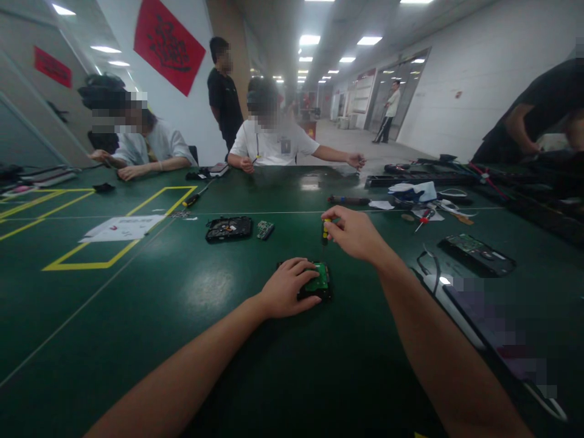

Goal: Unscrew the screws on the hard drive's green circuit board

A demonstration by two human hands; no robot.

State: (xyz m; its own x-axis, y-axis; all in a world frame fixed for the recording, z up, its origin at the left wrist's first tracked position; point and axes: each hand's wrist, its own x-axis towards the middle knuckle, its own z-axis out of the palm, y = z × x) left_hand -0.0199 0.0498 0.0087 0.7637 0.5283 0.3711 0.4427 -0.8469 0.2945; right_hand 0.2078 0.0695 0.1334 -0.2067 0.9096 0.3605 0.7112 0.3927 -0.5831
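Observation:
My left hand (289, 287) rests on a black hard drive (318, 287) with a green circuit board facing up, fingers curled over its left side and holding it down on the green table (191, 316). My right hand (354, 232) hovers just above and behind the drive, closed around a small screwdriver (325, 232) with a yellow and black handle, its tip pointing down.
Another opened drive (228, 229) and a loose green board (265, 229) lie further back. Tools, cloth and a screwdriver (424, 219) lie at right, with another drive (477, 252). Papers (123, 228) sit in yellow floor-tape marks. Two seated people face me; others stand behind.

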